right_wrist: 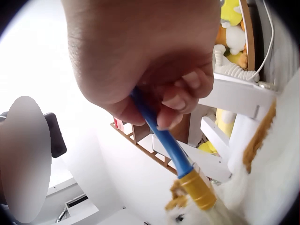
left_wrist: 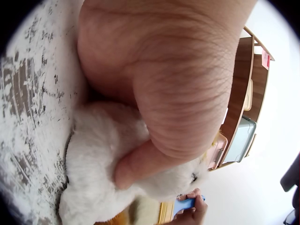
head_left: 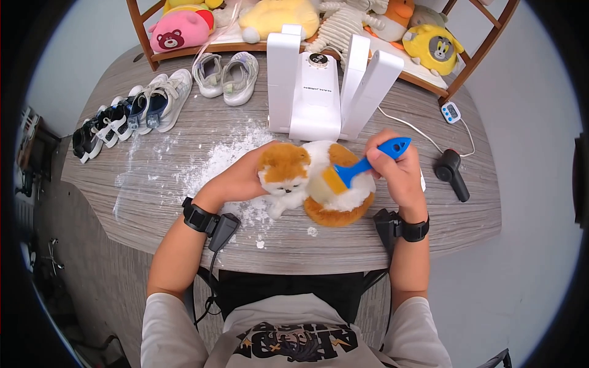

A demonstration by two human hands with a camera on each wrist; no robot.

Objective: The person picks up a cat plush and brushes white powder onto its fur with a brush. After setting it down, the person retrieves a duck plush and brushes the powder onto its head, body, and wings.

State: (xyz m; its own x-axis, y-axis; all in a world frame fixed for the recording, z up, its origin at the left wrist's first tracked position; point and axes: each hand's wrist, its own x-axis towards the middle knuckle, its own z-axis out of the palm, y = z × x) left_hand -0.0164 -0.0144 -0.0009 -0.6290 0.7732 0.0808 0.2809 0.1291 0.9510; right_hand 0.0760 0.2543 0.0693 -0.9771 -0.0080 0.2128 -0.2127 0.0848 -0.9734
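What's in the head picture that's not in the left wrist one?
Only the head view: the row of white and dark shoes and the blue-and-white timer.

Only the left wrist view: a pale blue-grey rectangular box.

Both: the orange-and-white furry plush toy in the left grip, the blue-handled brush in the right grip, and white powder on the grey wood-grain table.

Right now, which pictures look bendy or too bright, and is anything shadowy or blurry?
Head view: black, rounded edges from the lens; left wrist view: the shelf looks bowed, the wall is almost pure white, and a dark shadow sits under the left hand; right wrist view: the top left is washed out, and the toy looks softer at the right edge than the brush.
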